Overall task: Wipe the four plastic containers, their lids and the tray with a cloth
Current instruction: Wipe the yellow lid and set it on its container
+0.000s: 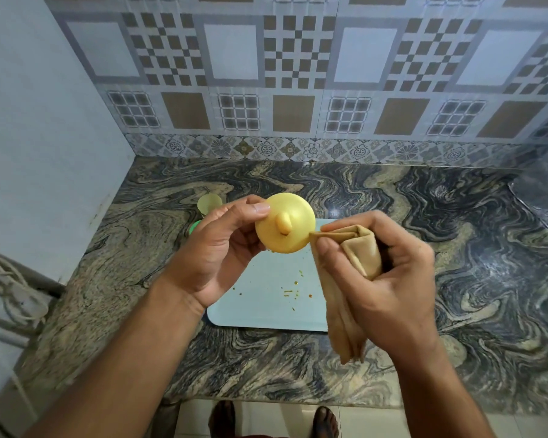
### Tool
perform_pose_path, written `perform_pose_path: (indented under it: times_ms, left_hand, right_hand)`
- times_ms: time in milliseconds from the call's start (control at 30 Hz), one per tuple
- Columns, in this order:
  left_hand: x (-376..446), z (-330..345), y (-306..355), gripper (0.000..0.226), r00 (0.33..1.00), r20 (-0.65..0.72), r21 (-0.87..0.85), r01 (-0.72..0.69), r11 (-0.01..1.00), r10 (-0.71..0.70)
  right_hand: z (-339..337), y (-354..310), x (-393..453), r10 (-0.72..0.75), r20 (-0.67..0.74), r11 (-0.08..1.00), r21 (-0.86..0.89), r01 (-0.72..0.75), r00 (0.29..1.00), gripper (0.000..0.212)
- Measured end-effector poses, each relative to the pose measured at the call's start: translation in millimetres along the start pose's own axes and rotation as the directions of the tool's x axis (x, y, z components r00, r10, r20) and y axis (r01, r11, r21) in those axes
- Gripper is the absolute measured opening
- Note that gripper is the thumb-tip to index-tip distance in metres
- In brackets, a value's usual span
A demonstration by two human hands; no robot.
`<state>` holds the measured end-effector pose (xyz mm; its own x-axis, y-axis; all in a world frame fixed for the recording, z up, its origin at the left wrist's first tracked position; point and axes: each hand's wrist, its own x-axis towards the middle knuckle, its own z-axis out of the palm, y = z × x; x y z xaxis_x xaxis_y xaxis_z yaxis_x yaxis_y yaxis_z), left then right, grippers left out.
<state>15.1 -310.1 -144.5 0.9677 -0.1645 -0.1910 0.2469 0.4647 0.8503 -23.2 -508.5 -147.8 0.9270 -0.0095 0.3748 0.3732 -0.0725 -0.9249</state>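
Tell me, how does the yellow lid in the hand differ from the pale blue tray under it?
The yellow lid is round with a knob in the middle; the tray is a flat rectangle with rounded corners. The lid is held up by the left hand; the tray lies on the counter. The tray shows small orange crumbs; the lid's face looks clean.

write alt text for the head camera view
A left hand holds a yellow lid while the right hand presses a tan cloth to its edge. Below, a pale blue tray with orange crumbs sits on a marbled counter.
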Motion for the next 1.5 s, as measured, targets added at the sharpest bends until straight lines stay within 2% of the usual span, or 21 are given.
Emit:
perform_pose_path:
  times_ms: [133, 267, 400, 467, 567, 667, 800, 900, 967, 1100, 1200, 1333, 1433, 1500]
  left_hand:
    - [-1.5, 0.9, -2.2, 0.018, 1.0, 0.015, -0.033, 0.027, 0.999, -0.027]
    - [-0.8, -4.2, -2.7, 0.007, 0.995, 0.098, 0.081, -0.016, 0.997, 0.008]
    - [0.5, -6.6, 1.8, 0.01, 0.979, 0.202, 0.244, -0.017, 0.97, -0.033]
    - [0.6, -5.7, 3.8, 0.012, 0.974, 0.221, 0.261, -0.006, 0.965, -0.054]
    - [0.9, -4.0, 4.7, 0.011, 0.963, 0.258, 0.177, 0.025, 0.984, -0.071]
    - [1.5, -5.2, 1.7, 0.01, 0.953, 0.283, 0.077, 0.092, 0.993, -0.111]
    - [1.1, -7.8, -4.2, 0.05, 0.966, 0.194, -0.103, 0.195, 0.975, -0.173]
    - [0.6, -7.3, -5.9, 0.061, 0.972, 0.149, -0.172, 0.206, 0.963, -0.181]
    - [1.8, -6.4, -7.5, 0.058, 0.97, 0.169, -0.169, 0.206, 0.964, -0.177]
    - [3.5, -6.3, -6.1, 0.033, 0.926, 0.341, 0.058, 0.151, 0.987, -0.162]
    - [3.9, -6.0, 1.1, 0.012, 0.904, 0.385, 0.214, 0.105, 0.971, -0.183]
    - [7.7, -4.1, 13.9, 0.017, 0.892, 0.386, 0.391, 0.073, 0.917, -0.236]
    - [9.3, -0.9, 19.0, 0.008, 0.894, 0.376, 0.459, 0.049, 0.887, -0.245]
    - [9.1, 0.8, 19.3, 0.009, 0.897, 0.377, 0.481, 0.023, 0.876, -0.231]
  right_hand:
    - [-4.2, -4.9, 5.5, -0.013, -0.026, 0.999, 0.03, 0.014, 1.0, 0.009]
    - [-5.9, -3.8, 12.1, -0.006, -0.03, 1.0, 0.019, 0.006, 1.0, 0.011]
    - [-9.9, -3.2, 23.3, 0.048, 0.066, 0.996, 0.072, -0.052, 0.997, 0.008]
    - [-11.2, -1.6, 28.4, 0.068, 0.131, 0.994, 0.08, -0.079, 0.989, 0.01]
    - [-7.0, 1.0, 31.0, 0.066, 0.15, 0.993, 0.088, -0.08, 0.987, 0.015]
    - [-0.9, 2.5, 30.4, 0.033, 0.05, 0.993, 0.109, -0.038, 0.998, 0.013]
    - [-2.4, 1.6, 31.9, 0.038, -0.072, 0.985, 0.173, -0.025, 0.997, 0.009]
    - [-4.8, -2.2, 29.4, 0.018, -0.033, 0.982, 0.188, -0.011, 0.999, 0.009]
    - [-3.3, -5.3, 25.9, -0.009, 0.017, 0.985, 0.174, 0.006, 1.0, 0.007]
    - [1.4, -7.1, 25.1, 0.016, 0.162, 0.981, 0.189, -0.046, 0.987, 0.011]
    - [0.9, -4.5, 30.4, 0.075, 0.208, 0.984, 0.141, -0.105, 0.975, 0.015]
    - [-6.6, -2.3, 34.1, 0.095, 0.277, 0.986, 0.108, -0.129, 0.956, 0.014]
    - [-14.1, -1.7, 33.7, 0.098, 0.365, 0.984, 0.102, -0.145, 0.926, 0.017]
    - [-15.1, -0.5, 32.5, 0.091, 0.353, 0.987, 0.096, -0.133, 0.931, 0.018]
